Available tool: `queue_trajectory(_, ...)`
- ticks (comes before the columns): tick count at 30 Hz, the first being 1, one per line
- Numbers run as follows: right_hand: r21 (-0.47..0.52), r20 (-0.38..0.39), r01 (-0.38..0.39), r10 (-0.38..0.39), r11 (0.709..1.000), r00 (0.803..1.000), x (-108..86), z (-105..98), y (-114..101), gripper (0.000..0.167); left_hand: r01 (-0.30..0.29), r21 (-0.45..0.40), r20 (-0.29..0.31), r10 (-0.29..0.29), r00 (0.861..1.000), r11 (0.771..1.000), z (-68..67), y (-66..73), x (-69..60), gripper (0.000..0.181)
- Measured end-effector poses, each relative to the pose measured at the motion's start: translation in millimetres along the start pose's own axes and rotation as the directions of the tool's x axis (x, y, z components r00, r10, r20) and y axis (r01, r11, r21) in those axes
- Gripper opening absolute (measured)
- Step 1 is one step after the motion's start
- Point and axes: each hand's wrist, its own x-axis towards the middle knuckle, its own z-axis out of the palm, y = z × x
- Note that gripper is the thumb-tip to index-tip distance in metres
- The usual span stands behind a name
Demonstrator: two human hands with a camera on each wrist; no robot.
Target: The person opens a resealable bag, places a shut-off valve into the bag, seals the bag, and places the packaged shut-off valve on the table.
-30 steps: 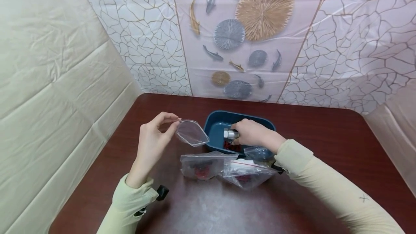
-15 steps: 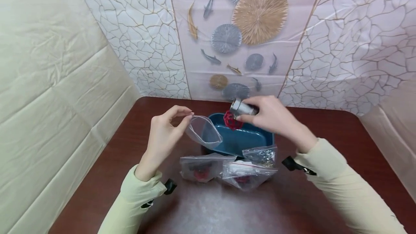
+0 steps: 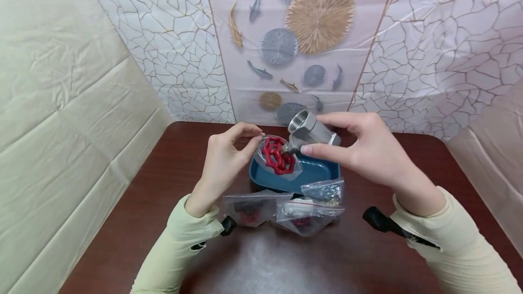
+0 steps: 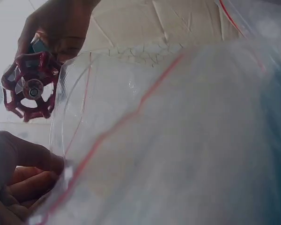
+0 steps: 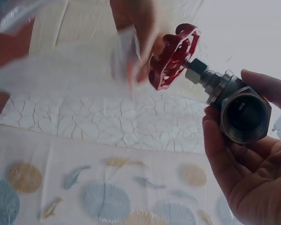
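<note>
My right hand [image 3: 363, 149] grips the steel body of a gate valve [image 3: 312, 133] between thumb and fingers. The valve's red handwheel [image 3: 278, 155] points left, in front of a clear zip bag [image 3: 295, 172]. Between thumb and fingertips my left hand [image 3: 229, 158] pinches the rim of this bag, whose mouth is spread apart in the left wrist view, with a red seal line. There the handwheel [image 4: 32, 89] appears just outside the bag's edge. In the right wrist view the valve's threaded opening [image 5: 244, 117] faces the camera.
A blue plastic bin [image 3: 261, 180] stands behind the bag on the dark red table [image 3: 163, 171]. In front of it lie a zip bag with a red item [image 3: 249, 212], another with red and white contents [image 3: 306, 219], and a small clear bag [image 3: 324, 190]. Patterned cloth [image 3: 184, 58] hangs behind.
The valve has come up out of the blue bin in my right hand, turned, and moved toward the bag. My left hand has shifted right with the bag.
</note>
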Motion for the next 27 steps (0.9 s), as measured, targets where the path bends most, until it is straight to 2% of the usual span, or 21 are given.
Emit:
queue_trajectory(6,-0.085,-0.031,0.016,-0.019,0.996,0.999,-11.0,8.7,7.2,0.038,-0.017,-0.079,0.018,0.018,1.0,0.997,7.5,8.3,1.7,0.01)
queue_trajectory(10,-0.131,-0.082,0.001,-0.012,0.991,0.997,-19.5,7.3,13.2,0.04,0.009,-0.116,0.061,-0.002,0.998,0.993,13.0,14.4,-0.5,0.011)
queue_trajectory(13,-0.185,-0.112,0.026,-0.048,0.982,0.993,-25.0,6.9,16.1,0.041,0.027,-0.133,0.083,-0.016,0.996,0.991,17.9,18.8,-1.2,0.011)
queue_trajectory(19,-0.339,-0.125,0.131,-0.183,0.932,0.975,-36.0,11.9,16.8,0.043,0.043,-0.225,0.109,-0.019,0.994,0.973,32.5,26.6,-1.6,0.011)
queue_trajectory(21,-0.388,-0.12,0.144,-0.205,0.91,0.971,-38.8,14.4,16.9,0.042,0.048,-0.254,0.112,-0.02,0.994,0.966,37.3,29.1,-1.9,0.011)
queue_trajectory(24,-0.466,-0.108,0.137,-0.21,0.874,0.972,-42.5,18.4,17.3,0.039,0.062,-0.276,0.117,-0.03,0.993,0.959,43.6,32.2,-3.4,0.01)
queue_trajectory(27,-0.528,-0.099,0.104,-0.183,0.843,0.978,-46.9,21.7,18.1,0.037,0.076,-0.285,0.128,-0.04,0.991,0.955,50.2,33.4,-5.4,0.01)
